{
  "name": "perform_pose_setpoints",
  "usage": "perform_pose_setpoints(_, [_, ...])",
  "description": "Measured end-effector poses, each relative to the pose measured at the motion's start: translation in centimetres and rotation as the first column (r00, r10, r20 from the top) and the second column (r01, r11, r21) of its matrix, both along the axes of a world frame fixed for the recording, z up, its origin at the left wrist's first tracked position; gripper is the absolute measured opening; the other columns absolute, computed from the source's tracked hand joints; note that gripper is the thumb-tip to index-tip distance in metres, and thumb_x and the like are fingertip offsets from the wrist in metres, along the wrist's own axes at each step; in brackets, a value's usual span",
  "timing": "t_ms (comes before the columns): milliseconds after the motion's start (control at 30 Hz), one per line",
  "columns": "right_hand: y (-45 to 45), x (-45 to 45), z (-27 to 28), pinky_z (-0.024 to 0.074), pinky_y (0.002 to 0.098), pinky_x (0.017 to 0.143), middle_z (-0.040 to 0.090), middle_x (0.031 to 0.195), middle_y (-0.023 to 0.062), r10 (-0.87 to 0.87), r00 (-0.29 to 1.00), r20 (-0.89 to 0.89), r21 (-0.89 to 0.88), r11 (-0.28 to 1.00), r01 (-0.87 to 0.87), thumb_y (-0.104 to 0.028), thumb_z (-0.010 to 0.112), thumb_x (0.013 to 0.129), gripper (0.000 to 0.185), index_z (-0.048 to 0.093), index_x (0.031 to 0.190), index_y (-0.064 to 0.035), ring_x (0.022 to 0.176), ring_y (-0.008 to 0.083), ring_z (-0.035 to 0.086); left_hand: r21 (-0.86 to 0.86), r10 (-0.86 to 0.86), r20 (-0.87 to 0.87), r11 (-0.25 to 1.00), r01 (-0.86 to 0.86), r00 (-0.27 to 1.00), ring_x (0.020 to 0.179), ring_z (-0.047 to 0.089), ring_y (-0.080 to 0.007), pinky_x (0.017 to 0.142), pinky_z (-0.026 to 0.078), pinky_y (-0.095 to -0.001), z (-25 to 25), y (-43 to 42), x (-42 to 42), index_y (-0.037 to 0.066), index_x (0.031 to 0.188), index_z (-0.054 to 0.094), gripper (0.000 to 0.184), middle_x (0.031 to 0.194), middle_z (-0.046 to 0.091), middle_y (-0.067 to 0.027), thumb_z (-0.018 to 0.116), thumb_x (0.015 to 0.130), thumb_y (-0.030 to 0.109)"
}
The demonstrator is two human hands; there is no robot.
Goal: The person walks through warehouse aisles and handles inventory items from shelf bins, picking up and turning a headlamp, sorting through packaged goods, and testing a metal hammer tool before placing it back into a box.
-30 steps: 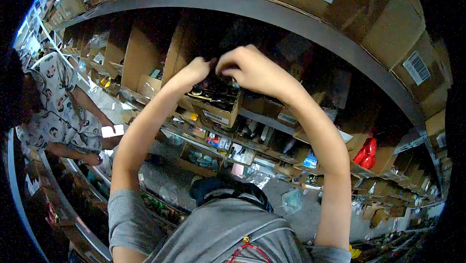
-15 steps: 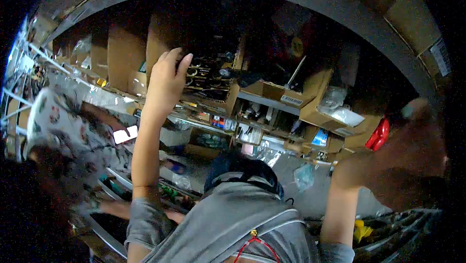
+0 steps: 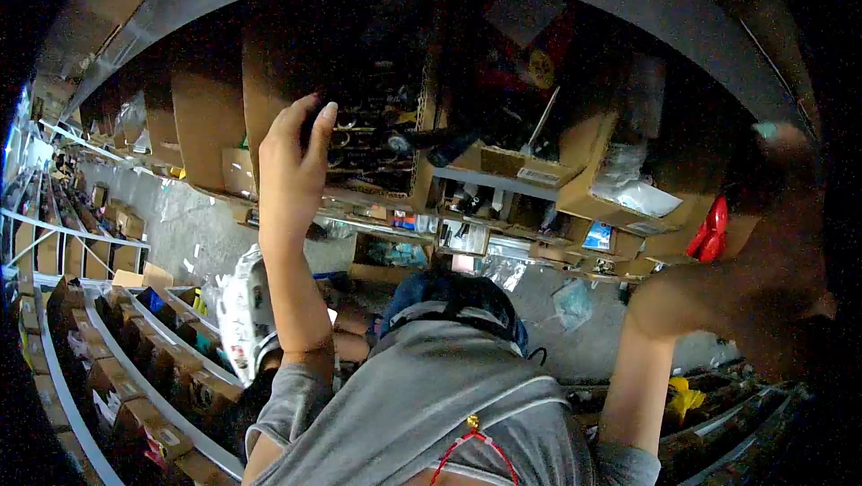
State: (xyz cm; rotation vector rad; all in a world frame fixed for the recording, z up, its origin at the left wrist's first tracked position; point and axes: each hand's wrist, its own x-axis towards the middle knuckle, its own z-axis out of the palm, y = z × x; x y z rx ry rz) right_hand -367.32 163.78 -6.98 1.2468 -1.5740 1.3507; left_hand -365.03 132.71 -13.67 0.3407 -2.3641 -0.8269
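My left hand (image 3: 294, 156) reaches up to a cardboard box (image 3: 422, 140) on the shelf. Its thumb and fingers are apart, and I see nothing between them. Dark small packs with ring-shaped shiny parts (image 3: 368, 131) fill that box just right of the hand; what they are is too dark to tell. My right hand (image 3: 745, 306) is raised at the far right, in shadow and blurred. Its fingers are hard to make out, so whether it holds something cannot be told. A shiny red item (image 3: 709, 230) lies just left of it, by a box edge.
More open boxes stand along the shelf, one with clear plastic bags (image 3: 624, 181). Lower shelves (image 3: 467, 239) hold packets. Curved rows of bins (image 3: 135, 396) run at lower left. Another person in white patterned clothing (image 3: 244, 315) is behind my left arm. A plastic bag (image 3: 573, 304) lies on the floor.
My left hand has shifted slightly left in view. The other person, earlier farther left with a bright white rectangle at their hand, is now mostly behind my left arm, uncovering the bins.
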Motion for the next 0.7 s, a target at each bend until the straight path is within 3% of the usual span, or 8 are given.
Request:
perform_pose_setpoints(167, [1.1,-0.7,0.1,0.0432,0.033,0.063,0.053,0.089,0.0204,0.047,0.999,-0.007,-0.004,0.999,-0.048,-0.023,0.04,0.081,0.033,0.054,0.095,0.0036,0.076,0.0269,0.051,-0.13,0.08,-0.122,0.987,-0.096,0.989,0.084,0.053,-0.0328,0.075,0.041,-0.0355,-0.3,0.9,0.8,-0.004,0.097,0.054,0.029,0.091,0.056,-0.0191,0.053,0.081,0.021])
perform_pose_setpoints(233, [2.2,-1.0,-0.3,0.0434,0.0335,0.064,0.052,0.09,0.0211,0.083,0.997,-0.005,-0.003,0.997,-0.083,-0.025,0.039,0.082,0.035,0.053,0.095,0.004,0.078,0.0277,0.051,-0.271,0.182,-0.229,0.931,-0.243,0.956,0.087,0.051,-0.0327,0.078,0.039,-0.0356,-0.5,1.8,1.8,-0.002,0.098,0.053,0.026,0.093,0.054,-0.0181,0.053,0.081,0.018])
perform_pose_setpoints(400, [7.3,-1.5,-0.7,0.044,0.0349,0.067,0.051,0.095,0.0228,0.144,0.99,-0.002,0.008,0.99,-0.144,-0.028,0.037,0.084,0.039,0.052,0.097,0.0048,0.083,0.0297,0.051,-0.135,0.357,-0.25,0.907,-0.398,0.9,0.092,0.048,-0.0318,0.082,0.037,-0.0356,-2.1,8.2,5.9,-0.002,0.102,0.051,0.026,0.098,0.052,-0.0175,0.051,0.082,0.014])
perform_pose_setpoints(533, [13.3,-1.4,-0.2,0.0445,0.036,0.069,0.05,0.098,0.0243,0.125,0.992,-0.016,0.022,0.992,-0.125,-0.031,0.035,0.085,0.042,0.051,0.098,0.0055,0.087,0.0313,0.051,-0.004,0.427,-0.274,0.896,-0.445,0.862,0.091,0.052,-0.0234,0.075,0.042,-0.0299,-3.1,15.6,8.2,-0.002,0.105,0.051,0.025,0.102,0.052,-0.0152,0.049,0.083,0.009])
perform_pose_setpoints(567, [14.9,-1.2,0.1,0.0446,0.0363,0.069,0.05,0.099,0.0246,0.106,0.994,-0.028,0.02,0.994,-0.105,-0.031,0.034,0.085,0.043,0.051,0.099,0.0056,0.088,0.0317,0.051,-0.037,0.406,-0.3,0.899,-0.436,0.863,0.091,0.052,-0.0207,0.075,0.042,-0.0285,-3.0,17.3,8.5,-0.001,0.105,0.051,0.023,0.101,0.053,-0.0133,0.048,0.083,0.006])
perform_pose_setpoints(633, [17.9,-0.7,0.9,0.0448,0.0368,0.07,0.05,0.101,0.0253,0.063,0.997,-0.049,0.021,0.998,-0.062,-0.032,0.033,0.086,0.044,0.05,0.099,0.006,0.09,0.0325,0.051,0.072,0.421,-0.334,0.903,-0.423,0.843,0.091,0.051,-0.0195,0.075,0.042,-0.0283,-2.7,21.5,8.5,-0.001,0.105,0.052,0.023,0.101,0.053,-0.0122,0.046,0.084,0.006])
perform_pose_setpoints(700, [21.0,0.2,1.9,0.045,0.0374,0.071,0.049,0.103,0.026,-0.014,0.998,-0.062,0.012,1.0,0.015,-0.034,0.032,0.086,0.046,0.05,0.1,0.0063,0.092,0.0333,0.05,0.054,0.364,-0.348,0.928,-0.369,0.864,0.093,0.051,-0.0231,0.08,0.039,-0.0295,-3.0,24.0,8.5,-0.002,0.104,0.052,0.023,0.101,0.053,-0.0139,0.045,0.083,0.003])
